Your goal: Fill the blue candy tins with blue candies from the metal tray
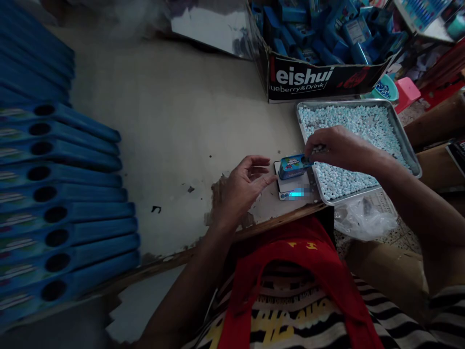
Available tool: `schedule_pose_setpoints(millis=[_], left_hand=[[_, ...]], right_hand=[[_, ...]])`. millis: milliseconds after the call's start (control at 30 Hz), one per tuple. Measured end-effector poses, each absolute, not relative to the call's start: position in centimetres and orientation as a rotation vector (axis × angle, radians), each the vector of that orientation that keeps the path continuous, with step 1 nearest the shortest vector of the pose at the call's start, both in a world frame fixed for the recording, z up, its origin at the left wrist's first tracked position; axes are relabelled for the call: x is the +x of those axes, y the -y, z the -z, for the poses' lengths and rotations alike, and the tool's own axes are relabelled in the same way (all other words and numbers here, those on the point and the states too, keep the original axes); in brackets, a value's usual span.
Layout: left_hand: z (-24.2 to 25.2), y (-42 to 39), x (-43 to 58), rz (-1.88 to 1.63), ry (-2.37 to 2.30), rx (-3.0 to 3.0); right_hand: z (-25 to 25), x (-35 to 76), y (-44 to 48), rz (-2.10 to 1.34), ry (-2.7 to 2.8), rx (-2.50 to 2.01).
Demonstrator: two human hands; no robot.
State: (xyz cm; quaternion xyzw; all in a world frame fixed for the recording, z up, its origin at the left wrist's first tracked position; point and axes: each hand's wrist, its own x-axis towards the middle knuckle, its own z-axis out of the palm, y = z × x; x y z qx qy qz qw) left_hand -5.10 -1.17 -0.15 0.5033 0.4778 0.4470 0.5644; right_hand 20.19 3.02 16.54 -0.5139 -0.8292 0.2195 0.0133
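Note:
A small blue candy box (291, 167) with printed lettering lies on a small digital scale (286, 186), whose display glows blue. Beside the scale, my left hand (247, 182) is open and empty, fingers curving toward the box and the thumb near the scale's left edge. My right hand (329, 145) is closed around some small pale candies, its fingertips at the right end of the box. Those fingertips partly hide that end, so I cannot tell whether they touch it. Beneath my right hand is a metal tray (414, 167) spread with small white and light-blue candies (347, 182).
Rows of blue boxes with dark round holes (58, 237) are stacked at the left. A black carton (305, 80) full of blue boxes stands at the back. Behind the tray are a green bowl (390, 87) and pink container (407, 93); a plastic bag (365, 220) lies below it.

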Motion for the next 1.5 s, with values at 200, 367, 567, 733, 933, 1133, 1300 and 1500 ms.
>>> schedule_pose_setpoints(millis=[200, 367, 567, 733, 933, 1133, 1300, 1500], left_hand=[[-0.1, 1.0, -6.0, -1.015, -1.228, 1.175], [-0.4, 0.6, -6.0, -1.043, -1.201, 1.17], [-1.1, 0.3, -7.2, -1.039, -1.175, 1.206], [-2.6, -0.5, -6.8, -1.084, -1.227, 1.296], [-6.1, -0.9, -3.1, -1.063, -1.239, 1.595], [-7.5, -1.6, -0.4, -1.018, -1.293, 1.899], [-6.3, -2.5, 0.8, -0.946, -1.351, 2.034], [-6.0, -2.1, 1.1, -0.921, -1.384, 2.051]], right_hand=[[-16.1, 19.0, -2.9, -0.501, 2.763, -1.563], [-15.5, 18.9, -2.8, -0.604, 2.572, -1.628], [-14.4, 23.8, -3.2, -0.771, 1.939, -1.677], [-10.7, 30.4, -3.3, -0.877, 1.369, -1.713], [-6.5, 32.6, -1.0, -0.486, 2.077, -1.941], [-5.6, 31.6, 0.1, -0.216, 2.61, -2.033], [-4.6, 30.4, -0.6, -0.219, 2.544, -2.161], [-5.2, 30.5, -0.7, -0.237, 2.5, -2.221]])
